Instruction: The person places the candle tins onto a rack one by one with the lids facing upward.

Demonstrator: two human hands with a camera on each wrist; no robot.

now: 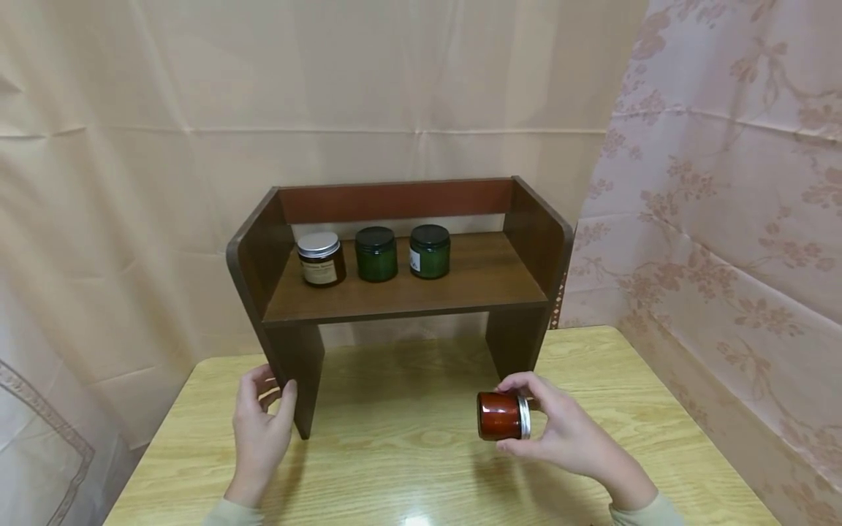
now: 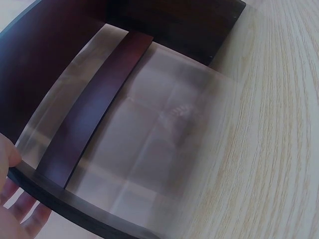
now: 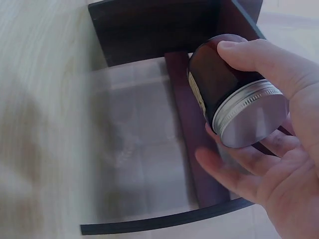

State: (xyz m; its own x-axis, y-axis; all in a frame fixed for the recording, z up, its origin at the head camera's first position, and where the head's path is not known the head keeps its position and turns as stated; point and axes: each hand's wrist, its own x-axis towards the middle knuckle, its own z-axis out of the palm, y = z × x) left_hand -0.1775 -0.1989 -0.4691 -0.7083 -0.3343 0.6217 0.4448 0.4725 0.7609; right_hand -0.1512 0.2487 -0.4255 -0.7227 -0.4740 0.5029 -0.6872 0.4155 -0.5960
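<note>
In the head view, my right hand (image 1: 559, 427) holds a small amber jar (image 1: 498, 416) on its side, its silver lid to the right. The right wrist view shows the thumb across the jar's glass (image 3: 212, 69), fingers beneath, and part of a pale label. My left hand (image 1: 263, 431) grips the left side panel (image 1: 299, 398) of a dark brown wooden shelf, thumb on one face and fingers behind. On the shelf board (image 1: 487, 274) stand an amber jar (image 1: 321, 259) with a silver lid and two green jars (image 1: 376, 254) with dark lids, one labelled (image 1: 430, 252).
The shelf stands on a light wood-grain table (image 1: 408, 467). Its right side panel (image 1: 516, 343) rises just behind my right hand. A beige curtain (image 1: 395, 88) hangs behind, and a pink floral cloth (image 1: 737, 219) closes off the right side.
</note>
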